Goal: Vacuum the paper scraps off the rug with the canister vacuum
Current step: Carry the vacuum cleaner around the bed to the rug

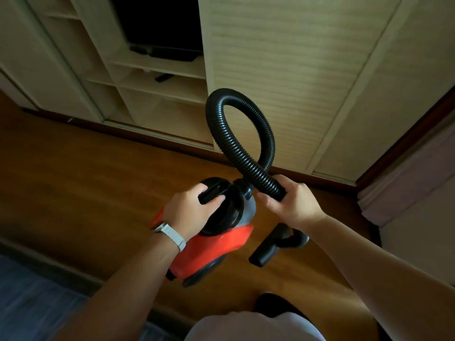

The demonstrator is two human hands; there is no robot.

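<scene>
A white shirt [251,326] fills the bottom edge, and two bare forearms reach out from it over a wooden floor [98,180]. The left hand [189,207], with a pale-strapped watch [170,235] on its wrist, comes in palm down. Its fingers curl over the black handle [211,193] on top of the vacuum [216,249], and the thumb closes in beneath. The right hand [293,203] sits at much the same height just to the right, knuckles up. Its fingers and thumb are wrapped round the free end of the black ribbed hose [246,134].

The vacuum is a short red canister with a black top, in the middle of the view between the two arms and over the floorboards (whether its underside touches them cannot be told). Its long axis is tilted, running from the near end by the left forearm away from the person and a little to the right. The hose port is at the far end. From that port the hose climbs and bends in one tall loop in front of a slatted cupboard door [283,70]. It then crosses itself and comes down into the right hand.

A black nozzle [266,249] lies on the floor beneath the right wrist, its long side running diagonally from near left to far right. It is not joined to the hose end in the hand. A bluish rug [37,303] shows at lower left, apart from the vacuum. Open shelves with a dark television [160,20] stand left of the slatted door.
</scene>
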